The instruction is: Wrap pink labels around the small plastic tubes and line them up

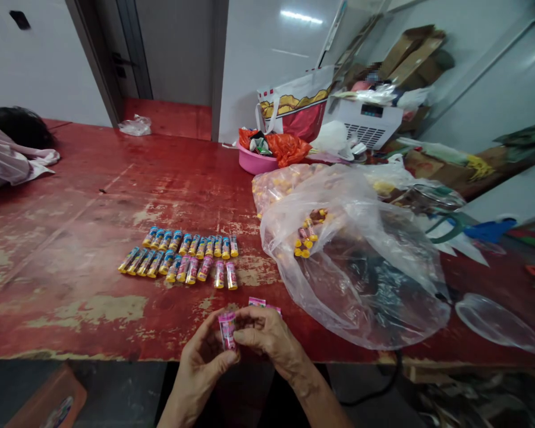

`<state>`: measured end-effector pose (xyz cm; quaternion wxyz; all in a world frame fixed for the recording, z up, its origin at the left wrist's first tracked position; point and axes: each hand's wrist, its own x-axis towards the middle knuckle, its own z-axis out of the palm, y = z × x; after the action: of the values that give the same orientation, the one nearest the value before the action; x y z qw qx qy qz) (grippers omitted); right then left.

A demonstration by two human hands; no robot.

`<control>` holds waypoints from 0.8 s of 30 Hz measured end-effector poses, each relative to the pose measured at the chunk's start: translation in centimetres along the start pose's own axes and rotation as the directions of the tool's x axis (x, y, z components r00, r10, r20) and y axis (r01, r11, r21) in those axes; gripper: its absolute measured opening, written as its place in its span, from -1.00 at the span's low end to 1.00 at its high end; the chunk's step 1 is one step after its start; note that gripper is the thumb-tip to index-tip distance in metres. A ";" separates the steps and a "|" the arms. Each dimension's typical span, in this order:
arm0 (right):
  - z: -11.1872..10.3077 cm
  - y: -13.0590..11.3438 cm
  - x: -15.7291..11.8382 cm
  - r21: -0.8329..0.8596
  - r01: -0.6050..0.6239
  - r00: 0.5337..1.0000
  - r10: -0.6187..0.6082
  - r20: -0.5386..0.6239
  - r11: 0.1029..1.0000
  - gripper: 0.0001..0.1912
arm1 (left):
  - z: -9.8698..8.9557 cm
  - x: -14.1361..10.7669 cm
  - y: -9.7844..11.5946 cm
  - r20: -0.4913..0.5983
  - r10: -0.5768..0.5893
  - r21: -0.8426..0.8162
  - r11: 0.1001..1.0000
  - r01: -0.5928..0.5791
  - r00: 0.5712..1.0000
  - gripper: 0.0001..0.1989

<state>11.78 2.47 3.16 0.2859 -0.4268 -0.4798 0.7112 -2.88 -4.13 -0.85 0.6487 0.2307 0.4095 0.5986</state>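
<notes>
Near the table's front edge, my left hand (205, 351) grips a small tube with a pink label (227, 330), held upright. My right hand (265, 336) touches the same tube from the right, thumb and fingers closed on it. Just behind my right hand lie pink labels (257, 302), partly covered by the fingers. Farther back on the red table (84, 214), several small tubes with yellow ends lie in two rows; the back row (175, 239) has blue tops, and the front row has both blue and pink tubes (230, 276).
A large clear plastic bag (339, 297) with yellow-capped tubes (307, 236) spreads over the right side. Behind it stand a pink basin (256, 160) and a printed bag (301, 107). A clear lid (499, 321) lies far right. A person's sleeve (13, 154) shows at far left.
</notes>
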 end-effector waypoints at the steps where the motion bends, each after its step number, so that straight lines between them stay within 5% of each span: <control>1: 0.1 -0.1 0.0 0.026 -0.001 1.000 0.000 0.014 1.000 -0.65 | -0.1 0.0 -0.1 0.015 0.000 0.026 1.000 0.000 1.000 -0.40; 11: 0.3 0.5 0.0 0.201 -0.013 0.998 0.026 -0.064 0.979 -0.64 | -0.3 -0.3 0.1 0.026 -0.031 0.112 0.993 0.028 0.999 -0.50; 19: -4.7 -0.3 5.3 -0.030 0.094 0.926 -0.098 -0.364 0.995 -0.72 | -0.7 -0.1 0.1 -0.162 -0.001 0.257 0.965 0.043 0.987 -0.44; 24: -5.6 0.0 9.7 -0.214 0.089 0.895 -0.173 -0.412 0.973 -0.81 | -1.1 0.0 -0.3 -0.270 0.068 0.268 0.963 0.007 0.961 -0.44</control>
<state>12.16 12.83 -1.09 0.3899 -0.5641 -0.4984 0.5304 -3.61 -4.40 -1.70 0.5389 0.2361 0.5691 0.5744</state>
